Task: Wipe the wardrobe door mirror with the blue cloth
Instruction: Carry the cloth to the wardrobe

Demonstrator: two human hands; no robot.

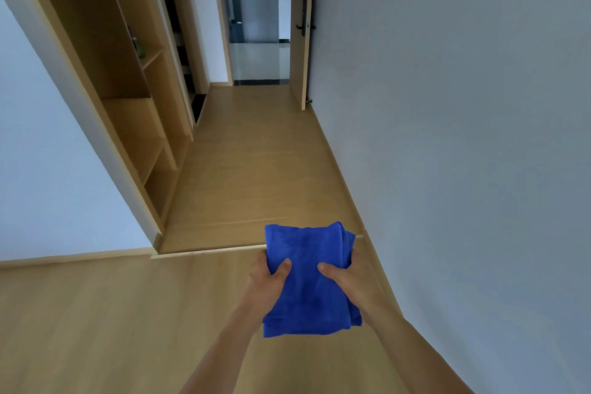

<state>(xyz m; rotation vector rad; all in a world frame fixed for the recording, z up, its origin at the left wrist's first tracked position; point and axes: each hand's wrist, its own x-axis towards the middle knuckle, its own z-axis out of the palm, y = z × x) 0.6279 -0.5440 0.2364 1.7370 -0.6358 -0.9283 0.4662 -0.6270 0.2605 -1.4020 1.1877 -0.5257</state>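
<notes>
A folded blue cloth [308, 278] is held low in the middle of the view, above the wooden floor. My left hand [267, 281] grips its left edge, thumb on top. My right hand [347, 275] grips its right edge, thumb pressed onto the cloth, fingers hidden underneath. A light wooden wardrobe [128, 89] with open shelves stands along the left side of the passage. No mirror shows on it from here.
A wooden floor [256, 163] runs ahead to an open doorway [260, 41]. An open wooden door [302, 41] with a dark handle stands at its right. A plain wall [463, 105] fills the right side. A low floor strip [208, 253] crosses ahead of my hands.
</notes>
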